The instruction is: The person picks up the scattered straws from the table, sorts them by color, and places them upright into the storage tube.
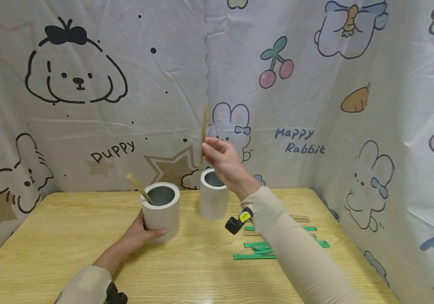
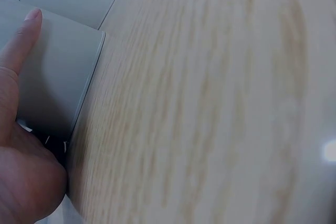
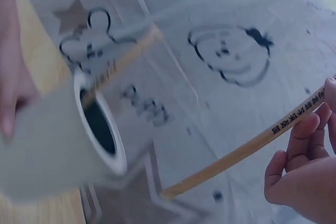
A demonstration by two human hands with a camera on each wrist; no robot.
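Left of centre in the frame, the left hand's [image 1: 140, 232] grip curves around a white cylindrical container [image 1: 165, 217], thumb across its wall; at centre, the right hand's [image 1: 228, 162] grip is pinched nearly closed on a slim tan stick with dark print [image 1: 204, 122], near-upright near another white cylindrical container [image 1: 214, 200]

Place: screened off, room type unclear | cartoon-print sheets [image 1: 175, 76] behind and beside | wood-grain table [image 1: 197, 266]

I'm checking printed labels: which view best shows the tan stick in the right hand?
Right wrist: the tan stick appears large, its dark characters visible. The head view shows it small and nearly upright; the left wrist doesn't show it.
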